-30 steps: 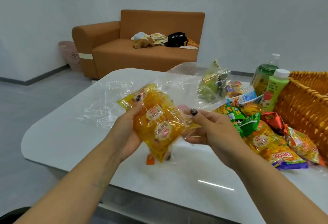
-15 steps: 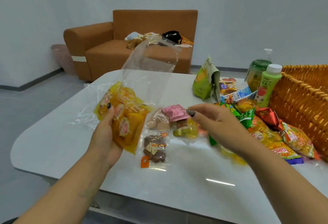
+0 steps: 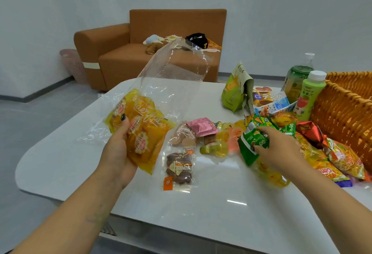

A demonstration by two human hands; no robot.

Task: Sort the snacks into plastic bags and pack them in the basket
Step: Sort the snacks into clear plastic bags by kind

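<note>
Head view shows the left hand [image 3: 118,151] gripping a clear plastic bag [image 3: 161,84] with yellow snacks [image 3: 141,130] in its bottom, mouth upright. The right hand [image 3: 279,149] curls its fingers round a green packet [image 3: 251,143] in the snack pile beside the basket [image 3: 342,108]. Best to lift that packet clear of the loose wrappers and keep the bag's mouth wide before dropping it in. A white table [image 3: 201,203] carries everything; an orange sofa [image 3: 161,52] stands behind against a pale wall.

L hand [image 3: 117,151] raised, fingers curled; R hand [image 3: 275,149] reaching fwd, gripping.
</note>
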